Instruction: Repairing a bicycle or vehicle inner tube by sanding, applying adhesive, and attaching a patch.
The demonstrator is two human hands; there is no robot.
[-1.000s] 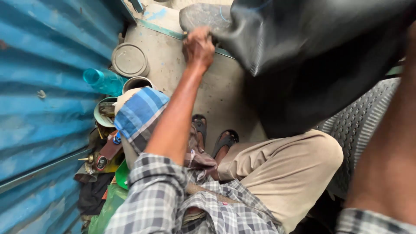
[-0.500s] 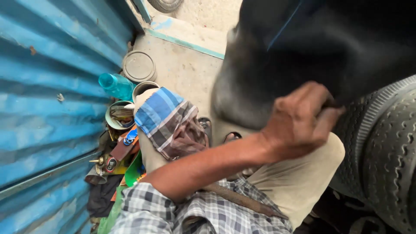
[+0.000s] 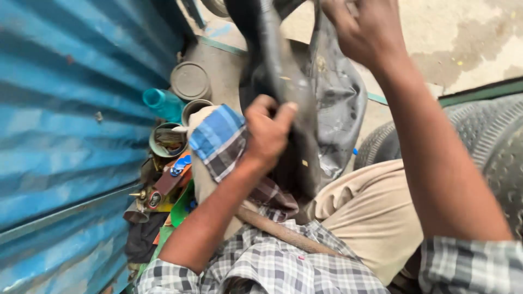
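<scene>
While both arms reach up, the left hand (image 3: pixel 268 133) sits near centre w/ fingers curled tight round a fold of the black rubber tube (image 3: pixel 305 103), thumb on top. At 1 o'clock, the right hand (image 3: pixel 359 30) closes over the tube's upper part; its fingertips are hidden, so exact grip can't be told. Tube hangs limp from 12 o'clock to centre, over the tan trousers (image 3: pixel 370 212). A checked cloth (image 3: pixel 218 139) lies just left of the left hand. At 9 o'clock: blue corrugated wall (image 3: pixel 65 109), teal cup (image 3: pixel 160 103), round tin lid (image 3: pixel 190 81), cans and tools. Tyre (image 3: pixel 490 147) at 3 o'clock.
</scene>
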